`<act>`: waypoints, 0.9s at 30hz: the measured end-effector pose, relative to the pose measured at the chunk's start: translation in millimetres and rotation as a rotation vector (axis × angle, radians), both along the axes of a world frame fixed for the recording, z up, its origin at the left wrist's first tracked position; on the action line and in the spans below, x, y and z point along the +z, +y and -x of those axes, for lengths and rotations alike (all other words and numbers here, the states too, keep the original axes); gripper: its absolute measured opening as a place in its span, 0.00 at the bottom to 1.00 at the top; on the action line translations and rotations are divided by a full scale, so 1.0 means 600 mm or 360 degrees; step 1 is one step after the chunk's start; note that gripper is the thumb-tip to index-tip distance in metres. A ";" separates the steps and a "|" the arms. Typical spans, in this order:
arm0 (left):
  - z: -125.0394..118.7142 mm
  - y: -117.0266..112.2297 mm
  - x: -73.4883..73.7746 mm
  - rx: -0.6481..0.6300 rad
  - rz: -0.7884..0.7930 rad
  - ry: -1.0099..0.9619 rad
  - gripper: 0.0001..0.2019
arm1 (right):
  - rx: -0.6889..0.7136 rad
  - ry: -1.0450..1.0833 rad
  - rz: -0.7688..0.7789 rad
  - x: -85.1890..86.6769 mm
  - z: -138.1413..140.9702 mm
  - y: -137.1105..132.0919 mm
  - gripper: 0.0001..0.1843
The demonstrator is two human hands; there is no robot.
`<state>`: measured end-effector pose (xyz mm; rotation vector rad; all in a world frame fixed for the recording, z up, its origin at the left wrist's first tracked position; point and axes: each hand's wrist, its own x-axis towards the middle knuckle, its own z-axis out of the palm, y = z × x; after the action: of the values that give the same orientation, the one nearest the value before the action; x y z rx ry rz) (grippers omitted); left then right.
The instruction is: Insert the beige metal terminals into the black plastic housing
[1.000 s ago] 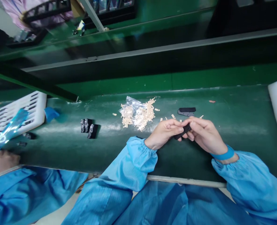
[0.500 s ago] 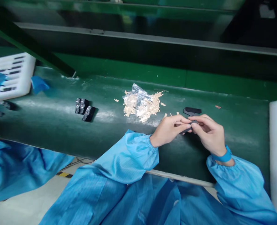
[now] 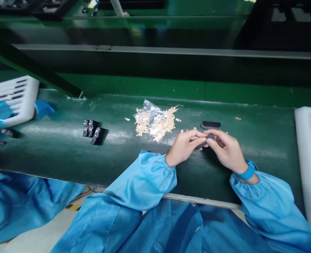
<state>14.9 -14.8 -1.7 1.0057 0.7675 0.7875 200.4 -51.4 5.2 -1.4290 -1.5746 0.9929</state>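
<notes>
Black part [image 3: 206,140] pinched between both hands, left hand [image 3: 185,147] and right hand [image 3: 227,150].

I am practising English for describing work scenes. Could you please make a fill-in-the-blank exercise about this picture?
1. Both hands, the left hand and the right hand, hold one small ____ plastic part.
2. The clear plastic bag of beige strips lies on the dark ____ belt.
3. The right wrist wears a ____ band.

Missing words: black; green; blue
</notes>
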 end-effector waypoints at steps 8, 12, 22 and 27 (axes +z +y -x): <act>0.000 0.008 -0.025 -0.0164 -0.0176 0.0223 0.17 | 0.0099 0.0213 0.0497 0.016 -0.031 0.020 0.19; -0.007 0.014 -0.032 -0.0035 -0.0134 0.0284 0.19 | -0.0514 0.0604 0.0244 0.008 -0.062 0.047 0.15; -0.009 0.012 -0.018 -0.0044 -0.0228 0.0291 0.15 | -0.0293 -0.0923 -0.0344 -0.033 -0.079 0.070 0.15; -0.005 0.014 -0.023 0.0000 -0.0264 0.0298 0.15 | -0.0263 -0.0834 -0.0248 -0.033 -0.093 0.075 0.12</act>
<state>18.1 -6.6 -15.7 1.2409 0.8728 0.7737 256.2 -6.2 -14.9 -1.7649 -1.8116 0.4012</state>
